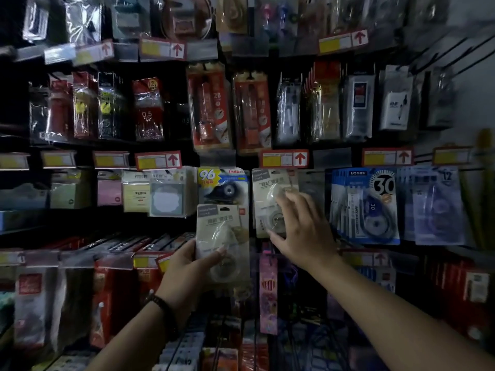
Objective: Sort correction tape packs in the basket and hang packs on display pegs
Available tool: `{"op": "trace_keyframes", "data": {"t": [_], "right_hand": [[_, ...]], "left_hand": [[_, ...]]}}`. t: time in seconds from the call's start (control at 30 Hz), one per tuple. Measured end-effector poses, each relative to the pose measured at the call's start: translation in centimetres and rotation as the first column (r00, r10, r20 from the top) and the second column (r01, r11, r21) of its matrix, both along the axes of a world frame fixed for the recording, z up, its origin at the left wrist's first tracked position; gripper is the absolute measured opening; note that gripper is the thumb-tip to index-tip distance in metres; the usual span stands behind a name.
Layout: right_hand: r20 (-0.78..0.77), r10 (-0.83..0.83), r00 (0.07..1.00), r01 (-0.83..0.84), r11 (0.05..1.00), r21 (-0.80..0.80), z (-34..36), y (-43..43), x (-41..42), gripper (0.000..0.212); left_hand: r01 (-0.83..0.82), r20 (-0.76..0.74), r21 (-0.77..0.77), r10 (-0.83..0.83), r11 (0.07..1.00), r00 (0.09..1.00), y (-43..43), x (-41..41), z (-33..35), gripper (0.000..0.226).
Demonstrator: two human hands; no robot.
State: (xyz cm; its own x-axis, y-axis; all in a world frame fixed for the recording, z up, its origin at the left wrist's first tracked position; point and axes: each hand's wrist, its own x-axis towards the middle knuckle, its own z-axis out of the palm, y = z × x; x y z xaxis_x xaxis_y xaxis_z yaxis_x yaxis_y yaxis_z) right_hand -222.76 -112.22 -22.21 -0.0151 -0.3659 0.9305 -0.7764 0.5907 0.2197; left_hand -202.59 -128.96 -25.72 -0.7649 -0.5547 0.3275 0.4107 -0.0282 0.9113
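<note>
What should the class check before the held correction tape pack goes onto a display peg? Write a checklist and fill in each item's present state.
1. Grip: the left hand holds the cream card correction tape pack with a clear plastic blister by its lower part: ok.
2. Hang hole at the held pack's top is uncovered: ok.
3. Match: the hanging cream pack on the wall looks like the same design: ok.
4. Free hand: the right hand rests with fingers spread on the hanging cream pack and holds nothing: ok.
5. Peg: its free end is hidden behind the packs: cannot tell.
</note>
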Motion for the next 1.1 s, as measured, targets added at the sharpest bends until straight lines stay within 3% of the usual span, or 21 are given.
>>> {"op": "trace_keyframes", "data": {"t": [0.1, 0.27, 0.43, 0.73, 0.83, 0.93, 1.0, 1.1], "right_hand": [[-0.047, 0.0, 0.999, -0.001, 1.0, -0.017, -0.2, -0.5, 0.2, 0.082], [0.022, -0.044, 0.999, 0.045, 0.999, -0.031, 0.7, -0.9, 0.8, 0.082], [0.09, -0.096, 0.991, 0.093, 0.995, 0.038, 1.6, -1.0, 0.8, 0.079], [0.292, -0.114, 0.95, 0.081, 0.989, 0.123, 2.1, -2.2, 0.9, 0.091], [0.273, -0.029, 0.962, 0.008, 0.997, 0.078, 1.1, -1.4, 1.9, 0.065], [0.162, 0.215, 0.963, -0.219, 0.976, 0.005, -0.3, 0.3, 3.5, 0.045], [0.171, 0.3, 0.938, -0.321, 0.941, 0.11, -0.9, 1.3, 4.2, 0.06], [0.227, 0.28, 0.933, -0.329, 0.918, 0.221, -1.5, 2.1, 4.6, 0.085]], "left_hand": [[0.012, 0.014, -0.023, -0.012, 1.0, 1.0, 0.1, 0.1, 0.1, 0.05], [0.01, 0.027, -0.036, -0.009, 0.999, 1.0, 0.4, 0.4, 0.2, 0.053], [0.017, 0.043, -0.025, -0.016, 1.0, 0.999, 0.8, 0.5, 0.8, 0.035], [0.01, 0.065, 0.009, -0.011, 1.0, 0.998, 1.2, -0.3, 1.4, 0.029], [0.002, 0.063, 0.004, -0.002, 1.0, 0.998, 1.2, -0.8, 1.6, 0.027], [0.004, 0.064, 0.01, -0.005, 1.0, 0.998, 1.3, -1.6, 1.6, 0.027], [0.029, 0.067, 0.028, -0.031, 0.999, 0.997, 1.7, -2.2, 1.9, 0.026], [0.046, 0.04, 0.041, -0.048, 0.998, 0.998, 2.7, -3.0, 2.4, 0.02]]}}
